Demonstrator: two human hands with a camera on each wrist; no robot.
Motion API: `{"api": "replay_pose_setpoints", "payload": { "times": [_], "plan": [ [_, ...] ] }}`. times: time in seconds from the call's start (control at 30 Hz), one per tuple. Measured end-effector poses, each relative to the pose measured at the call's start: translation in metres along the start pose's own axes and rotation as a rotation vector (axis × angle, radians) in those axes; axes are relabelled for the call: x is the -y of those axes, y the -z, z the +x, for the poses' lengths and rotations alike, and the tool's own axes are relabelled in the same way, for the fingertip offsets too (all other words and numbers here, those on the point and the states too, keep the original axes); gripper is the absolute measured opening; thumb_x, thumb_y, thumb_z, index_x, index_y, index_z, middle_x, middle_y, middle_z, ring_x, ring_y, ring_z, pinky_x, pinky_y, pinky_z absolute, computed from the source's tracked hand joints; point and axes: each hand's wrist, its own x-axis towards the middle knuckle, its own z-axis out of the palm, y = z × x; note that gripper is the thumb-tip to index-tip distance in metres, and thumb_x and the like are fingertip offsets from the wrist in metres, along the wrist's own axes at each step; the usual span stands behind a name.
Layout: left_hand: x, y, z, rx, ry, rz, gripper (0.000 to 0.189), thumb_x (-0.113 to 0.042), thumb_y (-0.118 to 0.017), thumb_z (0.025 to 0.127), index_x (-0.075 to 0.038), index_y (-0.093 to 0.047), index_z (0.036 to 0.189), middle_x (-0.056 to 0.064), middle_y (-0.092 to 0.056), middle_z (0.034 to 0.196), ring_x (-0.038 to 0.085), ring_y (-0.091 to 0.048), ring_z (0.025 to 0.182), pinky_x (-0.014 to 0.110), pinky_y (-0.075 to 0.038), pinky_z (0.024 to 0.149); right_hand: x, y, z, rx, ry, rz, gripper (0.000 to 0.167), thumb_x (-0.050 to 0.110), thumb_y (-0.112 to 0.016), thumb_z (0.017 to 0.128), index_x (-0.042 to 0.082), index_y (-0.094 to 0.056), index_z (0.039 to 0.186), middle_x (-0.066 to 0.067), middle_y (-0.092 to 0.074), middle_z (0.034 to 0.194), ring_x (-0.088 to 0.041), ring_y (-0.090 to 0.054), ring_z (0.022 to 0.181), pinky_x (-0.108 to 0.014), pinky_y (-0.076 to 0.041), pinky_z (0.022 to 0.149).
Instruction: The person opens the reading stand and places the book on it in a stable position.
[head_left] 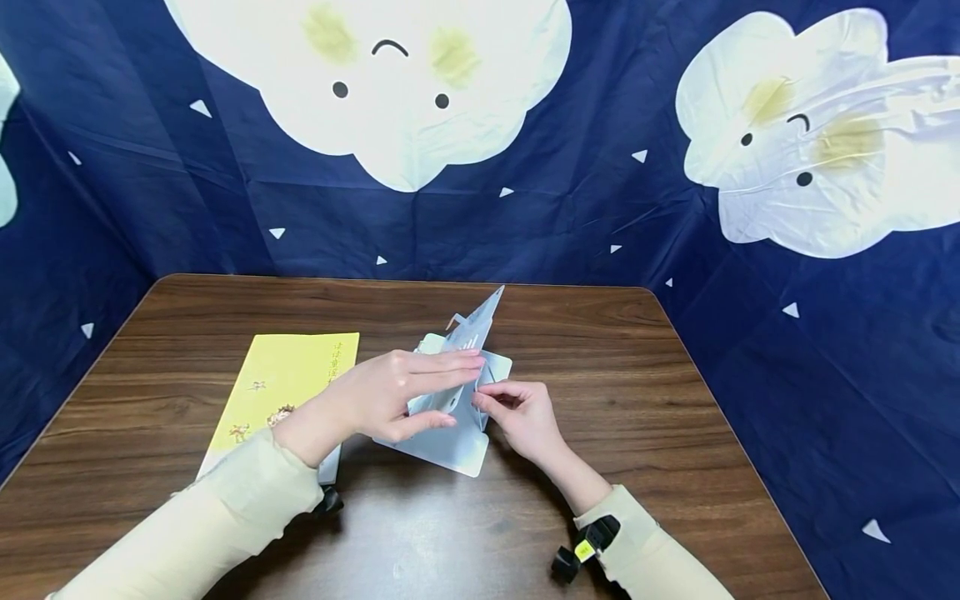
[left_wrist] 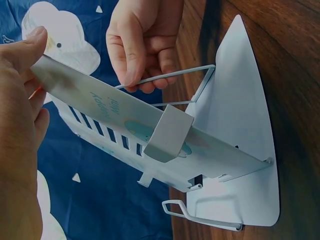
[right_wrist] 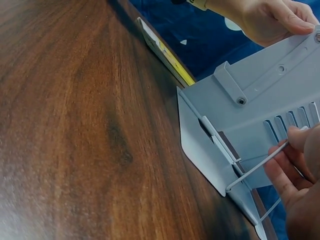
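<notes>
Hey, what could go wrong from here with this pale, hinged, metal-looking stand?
If the left hand slips from the tilted, slotted, pale grey panel, the panel might swing down. The right hand pinches a thin, pale wire support near the panel, so that hand could get nipped should the panel drop.

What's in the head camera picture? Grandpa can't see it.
A person's left hand and right hand hold a pale stand with a tilted panel on a wooden table. A yellow book lies to the left; a dark blue cloth with white clouds hangs behind.
</notes>
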Motion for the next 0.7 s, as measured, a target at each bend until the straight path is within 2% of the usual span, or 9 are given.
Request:
{"api": "replay_pose_setpoints", "payload": {
  "times": [0.43,0.7],
  "plan": [
    [-0.0012,-0.0058,0.004,0.022,-0.016,0.005,0.055,-0.037,-0.07,0.103,0.002,-0.064,0.142,0.014,-0.058,0.151,0.025,-0.055,0.141,0.038,-0.047,0.111,0.0022,0.0025,0.0045,0.012,0.052,-0.038,0.004,-0.003,-0.079,0.092,-0.003,-0.082,0.096,-0.015,-0.079,0.092,-0.013,-0.072,0.081,-0.023,-0.059,0.071],
    [-0.002,-0.0088,0.0057,0.021,-0.025,0.017,0.056,-0.04,-0.067,0.105,0.0,-0.064,0.143,0.013,-0.058,0.152,0.025,-0.055,0.14,0.038,-0.048,0.111,0.0054,0.0033,0.005,0.0,0.026,-0.05,0.01,-0.006,-0.079,0.091,-0.001,-0.084,0.098,-0.009,-0.08,0.094,-0.011,-0.072,0.083,-0.022,-0.058,0.072]
  ]
}}
